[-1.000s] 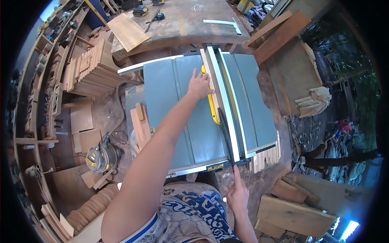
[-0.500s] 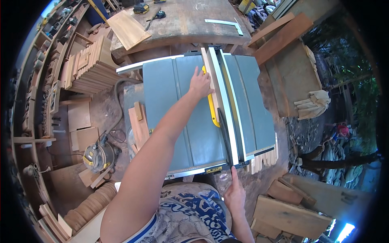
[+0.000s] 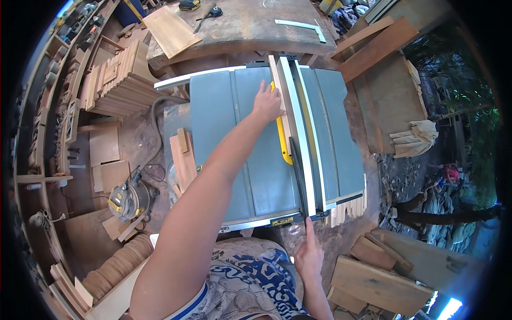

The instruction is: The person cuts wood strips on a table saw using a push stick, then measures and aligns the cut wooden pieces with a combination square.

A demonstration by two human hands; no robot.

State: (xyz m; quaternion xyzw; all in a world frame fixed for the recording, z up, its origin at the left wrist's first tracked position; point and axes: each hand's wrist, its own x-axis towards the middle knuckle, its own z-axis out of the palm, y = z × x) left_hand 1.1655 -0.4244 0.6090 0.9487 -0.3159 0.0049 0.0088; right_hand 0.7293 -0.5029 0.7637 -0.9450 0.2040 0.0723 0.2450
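Observation:
A narrow pale wooden strip point(image 3: 276, 77) lies along the left side of the metal fence point(image 3: 298, 122) on a grey table saw point(image 3: 213, 117). My left hand point(image 3: 266, 101) reaches over the saw table, fingers apart, its fingertips and thumb against the strip beside the yellow blade insert point(image 3: 285, 144). My right hand point(image 3: 309, 256) is at the saw's front edge, closed around the near end of a long black push stick point(image 3: 299, 173), index finger stretched along it. The stick's far end meets the strip's near part beside the fence. The blade cannot be made out.
Behind the saw stands a wooden workbench point(image 3: 240, 37) with a board point(image 3: 169, 32), a metal square point(image 3: 301, 28) and a tape measure point(image 3: 215, 12). Stacked boards point(image 3: 114, 88) and a shop vacuum point(image 3: 130, 200) with a hose stand left. Planks point(image 3: 381, 285) lean at right.
The strip and push stick have slid slightly forward along the fence. Both hands keep nearly the same hold, and the whole view has shifted a little.

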